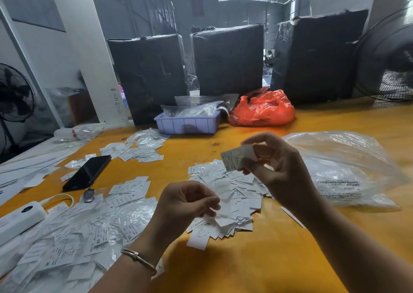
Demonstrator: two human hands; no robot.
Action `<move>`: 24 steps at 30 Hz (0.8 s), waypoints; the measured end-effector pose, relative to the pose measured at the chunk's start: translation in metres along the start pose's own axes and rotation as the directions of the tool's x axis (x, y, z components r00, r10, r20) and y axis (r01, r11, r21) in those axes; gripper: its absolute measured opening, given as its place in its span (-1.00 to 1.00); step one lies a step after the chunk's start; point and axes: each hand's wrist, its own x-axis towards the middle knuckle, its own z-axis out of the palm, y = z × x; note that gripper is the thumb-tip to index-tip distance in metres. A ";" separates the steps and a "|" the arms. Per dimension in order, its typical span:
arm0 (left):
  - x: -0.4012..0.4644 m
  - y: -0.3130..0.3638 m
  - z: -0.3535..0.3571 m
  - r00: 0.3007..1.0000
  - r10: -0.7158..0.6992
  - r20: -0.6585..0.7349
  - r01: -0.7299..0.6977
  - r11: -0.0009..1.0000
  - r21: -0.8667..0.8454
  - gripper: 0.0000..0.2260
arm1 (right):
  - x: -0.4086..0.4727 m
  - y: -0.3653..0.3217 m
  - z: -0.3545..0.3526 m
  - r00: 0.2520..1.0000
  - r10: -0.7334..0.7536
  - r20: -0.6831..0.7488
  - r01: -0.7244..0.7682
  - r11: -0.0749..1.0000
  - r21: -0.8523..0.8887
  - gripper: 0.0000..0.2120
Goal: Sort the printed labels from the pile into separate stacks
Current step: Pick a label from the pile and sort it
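A pile of white printed labels (234,194) lies in the middle of the yellow table (257,259). My right hand (279,170) is raised above the pile and pinches a small bunch of labels (237,157) between thumb and fingers. My left hand (185,205), with a bracelet on its wrist, hovers at the pile's near left edge, its fingers curled round a blurred white label (221,190). Separate stacks of labels lie at the far left (143,147), at the middle left (131,190) and at the near left (78,241).
A black phone (87,173) and a white power strip (20,218) lie on the left. A large clear plastic bag (348,170) is on the right. A lilac tray (187,123), a red bag (263,109) and black wrapped bales (228,62) stand behind.
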 end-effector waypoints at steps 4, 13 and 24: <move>0.000 -0.001 -0.001 1.000 0.019 0.002 -0.019 1.000 0.010 -0.91 | -0.003 -0.003 0.004 0.995 -0.047 0.087 0.059 0.989 -0.138 -0.77; 0.000 -0.001 0.002 0.999 -0.004 0.050 0.004 1.000 0.008 -0.82 | -0.003 0.001 0.005 0.984 -0.017 0.179 0.049 0.983 -0.175 -0.66; 0.000 0.001 0.002 0.998 -0.002 0.062 0.001 0.999 0.032 -0.89 | -0.001 0.008 0.003 0.990 -0.110 0.091 0.132 0.946 -0.296 -0.45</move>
